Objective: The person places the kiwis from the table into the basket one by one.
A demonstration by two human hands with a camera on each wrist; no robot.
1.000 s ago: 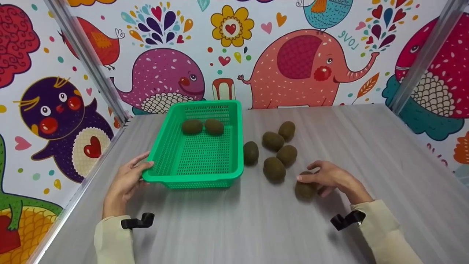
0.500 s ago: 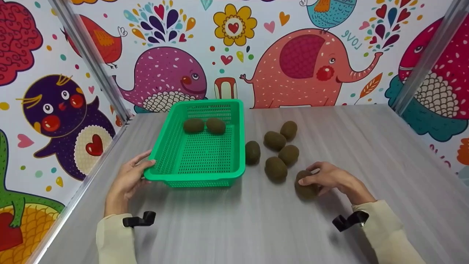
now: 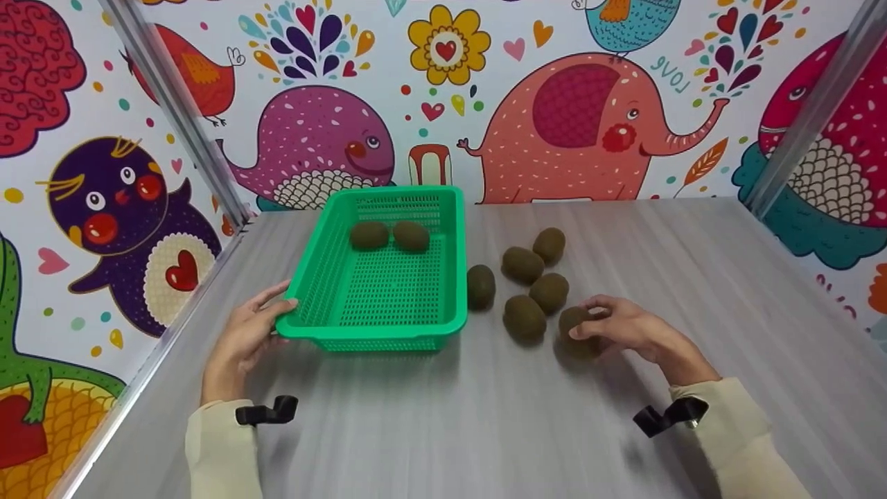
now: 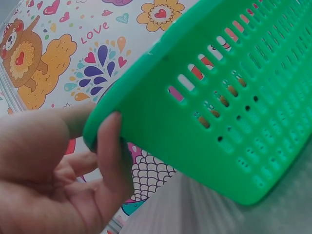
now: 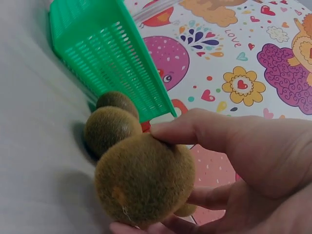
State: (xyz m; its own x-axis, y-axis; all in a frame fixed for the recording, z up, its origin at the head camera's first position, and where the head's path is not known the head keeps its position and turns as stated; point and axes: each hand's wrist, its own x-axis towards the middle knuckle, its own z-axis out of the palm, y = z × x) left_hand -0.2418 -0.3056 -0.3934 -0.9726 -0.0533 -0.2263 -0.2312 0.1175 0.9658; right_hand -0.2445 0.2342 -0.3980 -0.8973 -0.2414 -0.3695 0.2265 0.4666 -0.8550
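Note:
A green plastic basket (image 3: 388, 331) stands on the left half of the table, two brown kiwis (image 3: 411, 236) lying at its far end. My left hand (image 3: 244, 339) grips its near left corner; in the left wrist view the thumb and fingers (image 4: 111, 146) pinch the rim. In my right hand (image 3: 620, 329) a fuzzy kiwi (image 5: 146, 180) is held between thumb and fingers, a little above the table with its shadow below. Several other kiwis (image 3: 524, 319) lie between that hand and the basket, one dark kiwi (image 3: 481, 287) right beside the basket's wall.
The grey wood-grain table (image 3: 485, 430) runs back to a wall (image 3: 443, 125) printed with cartoon animals. Metal posts (image 3: 183, 111) rise at both back corners. A black strap mount (image 3: 671, 416) sits on each wrist.
My right hand has taken firmer hold of the nearest kiwi and raised it slightly off the table. The left hand keeps its grip on the basket; the whole view shifts slightly.

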